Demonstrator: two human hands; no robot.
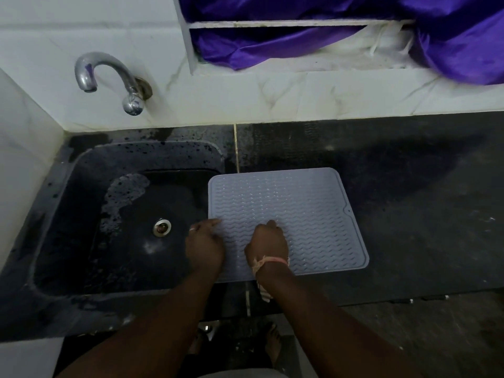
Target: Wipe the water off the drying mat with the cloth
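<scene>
The pale grey drying mat [289,214] with a wavy ribbed surface lies flat on the dark counter, its left edge reaching over the sink. Small water drops glint among its ribs. My left hand [204,248] sits at the mat's near-left edge, thumb on top and fingers curled around the rim. My right hand [268,245] rests on the mat's near-middle part with the fingers curled under like a fist; nothing shows in it. A thread band circles that wrist. No cloth is in view.
A dark sink [122,219] with a steel drain [162,227] and some foam lies to the left, under a chrome tap [109,77] on the white tiled wall. Black counter [409,200] stretches right. Purple fabric [327,36] hangs at the window ledge behind.
</scene>
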